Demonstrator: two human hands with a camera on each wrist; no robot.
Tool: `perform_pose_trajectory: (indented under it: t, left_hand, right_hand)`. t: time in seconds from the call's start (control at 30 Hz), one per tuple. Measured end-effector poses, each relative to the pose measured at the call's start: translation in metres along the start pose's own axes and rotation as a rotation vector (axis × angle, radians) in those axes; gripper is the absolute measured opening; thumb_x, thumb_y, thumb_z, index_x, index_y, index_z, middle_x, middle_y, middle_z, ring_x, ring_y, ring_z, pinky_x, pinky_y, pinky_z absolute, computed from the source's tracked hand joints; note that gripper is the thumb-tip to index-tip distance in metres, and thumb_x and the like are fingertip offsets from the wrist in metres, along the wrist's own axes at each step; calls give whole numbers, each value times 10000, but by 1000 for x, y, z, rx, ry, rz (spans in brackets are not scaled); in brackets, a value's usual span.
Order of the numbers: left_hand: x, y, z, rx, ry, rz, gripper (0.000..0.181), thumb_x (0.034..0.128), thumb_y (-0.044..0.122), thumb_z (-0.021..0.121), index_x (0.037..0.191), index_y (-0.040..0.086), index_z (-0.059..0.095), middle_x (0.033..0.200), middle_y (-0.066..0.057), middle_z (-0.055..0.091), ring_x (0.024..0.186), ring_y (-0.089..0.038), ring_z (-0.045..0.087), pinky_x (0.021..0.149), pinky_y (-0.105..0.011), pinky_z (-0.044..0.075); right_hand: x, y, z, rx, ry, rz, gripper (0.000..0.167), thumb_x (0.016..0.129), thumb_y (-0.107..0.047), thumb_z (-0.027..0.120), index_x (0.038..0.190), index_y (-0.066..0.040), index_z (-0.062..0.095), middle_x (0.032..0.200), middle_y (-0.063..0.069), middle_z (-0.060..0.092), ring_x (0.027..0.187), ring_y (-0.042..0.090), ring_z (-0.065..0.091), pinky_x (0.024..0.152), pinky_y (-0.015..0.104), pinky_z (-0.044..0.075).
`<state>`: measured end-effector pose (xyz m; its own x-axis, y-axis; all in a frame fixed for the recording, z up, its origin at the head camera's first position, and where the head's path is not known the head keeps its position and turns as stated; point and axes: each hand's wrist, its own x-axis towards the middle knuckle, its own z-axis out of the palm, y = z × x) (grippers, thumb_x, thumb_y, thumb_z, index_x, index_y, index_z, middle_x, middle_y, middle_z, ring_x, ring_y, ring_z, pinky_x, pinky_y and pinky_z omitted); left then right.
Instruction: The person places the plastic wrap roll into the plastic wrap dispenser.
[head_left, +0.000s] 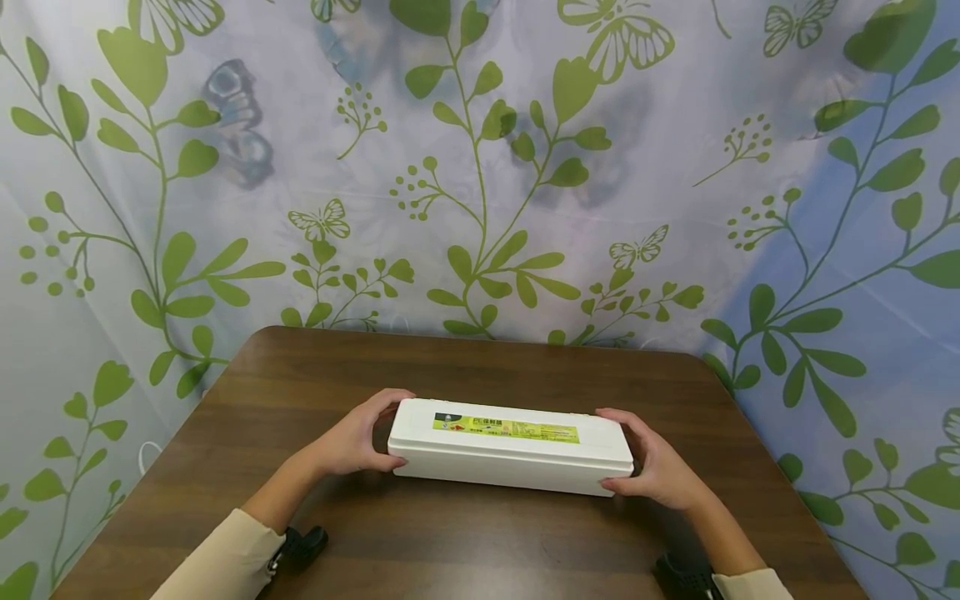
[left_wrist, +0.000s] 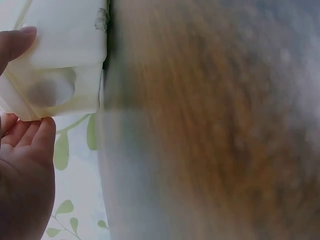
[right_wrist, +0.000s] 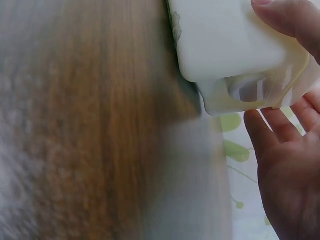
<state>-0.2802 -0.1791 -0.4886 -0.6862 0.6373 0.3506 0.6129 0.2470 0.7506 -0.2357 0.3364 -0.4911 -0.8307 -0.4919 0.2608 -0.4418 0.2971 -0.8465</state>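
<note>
A long white box (head_left: 510, 468), its printed label (head_left: 506, 427) in yellow-green, lies across the middle of the table in the head view; it looks like a cling film box. My left hand (head_left: 358, 439) grips the left end, thumb on the near side and fingers round the far side. At the opposite end my right hand (head_left: 663, 472) holds on in the same way. Both wrist views show a recessed oval in the end of the cling film box (left_wrist: 65, 42). Whether its underside touches the table cannot be told.
Brown wood-grain table (head_left: 315, 367) with rounded far corners. Behind and beside it hangs a pale curtain (head_left: 480, 208) with green leaves and butterflies. A black wrist device (head_left: 303, 547) sits at the left cuff, another black device (head_left: 684, 577) at the right.
</note>
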Motion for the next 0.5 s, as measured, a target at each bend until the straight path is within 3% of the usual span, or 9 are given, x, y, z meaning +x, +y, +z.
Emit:
perform_pose_trajectory:
  t: [0.23,0.5]
  left_hand:
    - [1,-1,0,-28,-8,-20,883,721,179,952,1439,82,447,1425,-72,518,1294,-254,527,1118,-174,401]
    - [0,6,-1,2,-13,-39,880,723,161,948,1441,78,446,1431,-62,518,1290,-237,531,1123,-437,452]
  right_hand:
    - [1,-2,2,3,26,11,987,724,-6,907,1536,0,346,1401,153,487,1076,149,618,742,352,612]
    - [2,1,3,-86,85,-25,957,681,-49,949,1490,-18,437,1477,202,492,1126,105,615,842,269,572]
